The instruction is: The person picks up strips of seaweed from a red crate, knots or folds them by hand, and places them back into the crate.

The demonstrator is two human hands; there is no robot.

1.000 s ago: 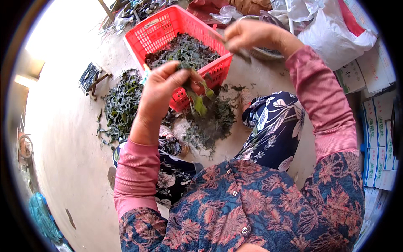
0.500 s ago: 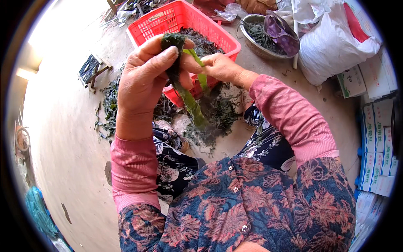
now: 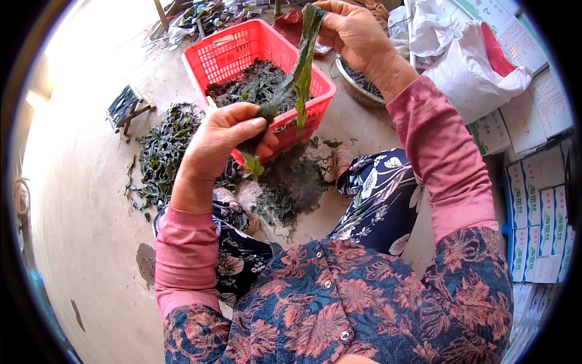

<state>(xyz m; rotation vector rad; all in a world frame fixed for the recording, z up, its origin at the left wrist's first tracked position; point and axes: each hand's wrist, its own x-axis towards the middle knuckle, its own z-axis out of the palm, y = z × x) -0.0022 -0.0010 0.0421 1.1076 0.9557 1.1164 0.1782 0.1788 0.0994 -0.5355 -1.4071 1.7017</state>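
My left hand [image 3: 221,145] grips the lower end of a long dark green seaweed strip [image 3: 294,79]. My right hand [image 3: 351,30] pinches the strip's upper end, raised above and beyond the left hand, so the strip is stretched between both hands. Just under the strip sits a red plastic basket [image 3: 227,51] holding dark seaweed. A short green stub sticks out below my left fist.
A pile of dark seaweed scraps [image 3: 163,151] lies on the concrete floor at the left and before my knees. A metal bowl [image 3: 357,82] sits right of the basket. White bags [image 3: 467,60] and stacked cartons [image 3: 533,188] stand at the right. A small dark stool [image 3: 124,109] is at the left.
My right hand has risen up and away from the left, pulling the seaweed strip out long. The left hand has kept its grip near the basket.
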